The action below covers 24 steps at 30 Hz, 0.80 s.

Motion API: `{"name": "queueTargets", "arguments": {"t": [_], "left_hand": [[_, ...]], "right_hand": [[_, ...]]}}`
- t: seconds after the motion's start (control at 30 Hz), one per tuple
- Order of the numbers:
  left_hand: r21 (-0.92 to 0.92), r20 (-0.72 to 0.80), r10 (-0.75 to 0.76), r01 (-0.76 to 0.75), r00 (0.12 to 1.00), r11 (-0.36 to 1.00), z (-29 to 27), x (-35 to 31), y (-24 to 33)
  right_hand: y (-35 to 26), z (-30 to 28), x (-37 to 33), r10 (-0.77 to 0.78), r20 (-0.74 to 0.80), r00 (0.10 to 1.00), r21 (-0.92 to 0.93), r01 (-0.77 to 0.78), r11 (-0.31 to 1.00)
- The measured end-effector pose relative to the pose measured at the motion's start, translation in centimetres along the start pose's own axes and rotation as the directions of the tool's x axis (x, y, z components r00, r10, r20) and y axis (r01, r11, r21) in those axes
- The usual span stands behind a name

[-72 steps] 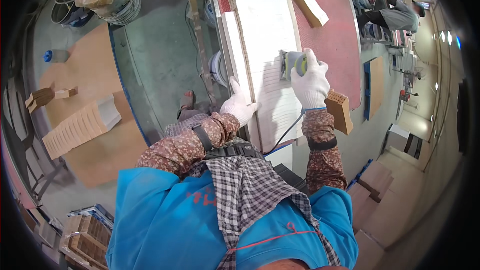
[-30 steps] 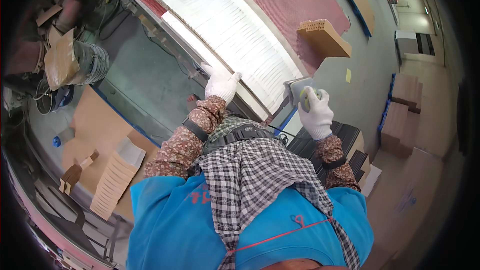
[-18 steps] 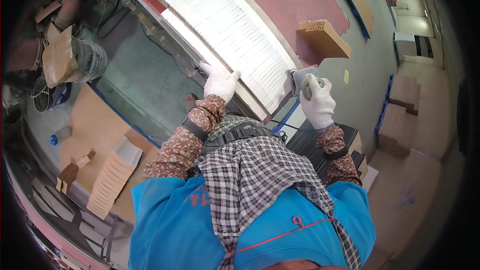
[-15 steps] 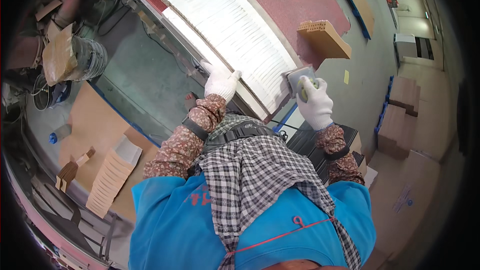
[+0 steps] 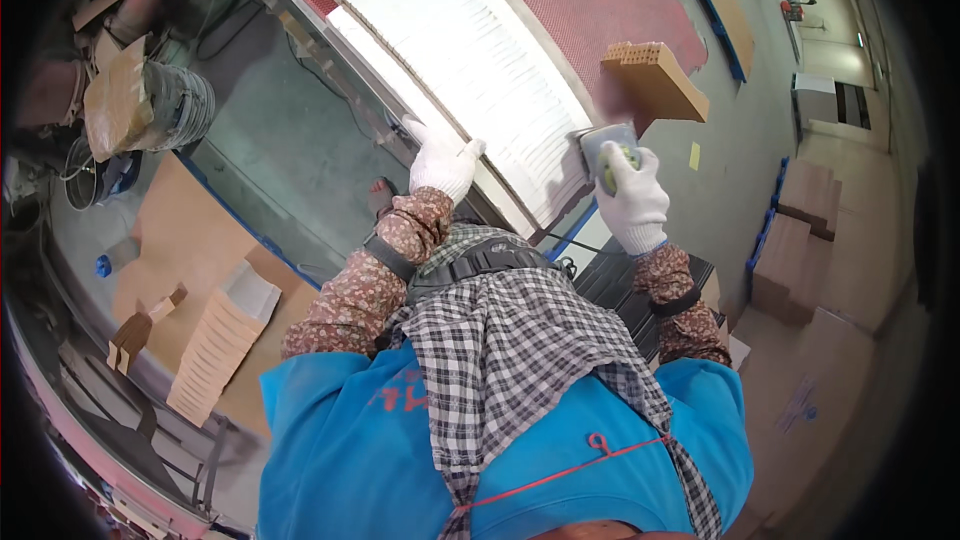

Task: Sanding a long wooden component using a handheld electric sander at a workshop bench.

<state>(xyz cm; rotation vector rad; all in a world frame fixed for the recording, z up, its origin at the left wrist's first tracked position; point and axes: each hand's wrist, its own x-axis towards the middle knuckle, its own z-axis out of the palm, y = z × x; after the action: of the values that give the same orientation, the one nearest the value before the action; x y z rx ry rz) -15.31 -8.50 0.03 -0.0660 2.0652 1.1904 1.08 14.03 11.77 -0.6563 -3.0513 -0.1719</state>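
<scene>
A long row of thin white pieces [image 5: 450, 50] packed side by side lies on a bench, narrow streaks running across it. My left hand [image 5: 443, 162], in a white knit glove, lies over the pale strip along the row's left side. Its thumb and fingers are apart, with the thumb touching the board edge. At the row's near right edge, my gloved right hand [image 5: 635, 202] is wrapped round a palm sander [image 5: 610, 146] with a grey square pad and a yellow-green body. Its pad is tilted beside the white pieces; whether it touches them I cannot tell.
Brown cardboard pieces [image 5: 655, 80] are stacked on the red mesh surface [image 5: 590, 0]. Black boxes [image 5: 610, 285] stand below my right forearm. To the left are a brown board [image 5: 190, 230], a stack of tan pieces [image 5: 222, 345] and a wrapped coil [image 5: 180, 110]. Pallets of cartons [image 5: 790, 275] stand far right.
My right hand has shifted slightly to the right with the sander, whose pad now shows more of its flat face. My left hand stays in the same place on the strip.
</scene>
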Motion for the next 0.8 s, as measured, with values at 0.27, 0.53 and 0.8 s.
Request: {"name": "queueTargets", "arguments": {"t": [0.27,0.53,0.8], "left_hand": [[0.027,0.057,-0.036,0.035,0.998,0.999,-0.6,0.4,0.7],[0.038,0.037,-0.060,0.059,0.998,0.998,0.0,0.3,0.2],[0.014,0.067,-0.081,0.081,0.994,0.997,-0.5,0.1,0.5]], "right_hand": [[-0.6,0.3,1.2,-0.042,-0.065,0.997,0.006,0.043,0.999],[-2.3,-0.5,2.8,-0.056,-0.021,0.998,0.003,0.056,0.998],[-3.4,-0.5,3.8,-0.045,-0.011,0.999,0.023,0.046,0.999]]}}
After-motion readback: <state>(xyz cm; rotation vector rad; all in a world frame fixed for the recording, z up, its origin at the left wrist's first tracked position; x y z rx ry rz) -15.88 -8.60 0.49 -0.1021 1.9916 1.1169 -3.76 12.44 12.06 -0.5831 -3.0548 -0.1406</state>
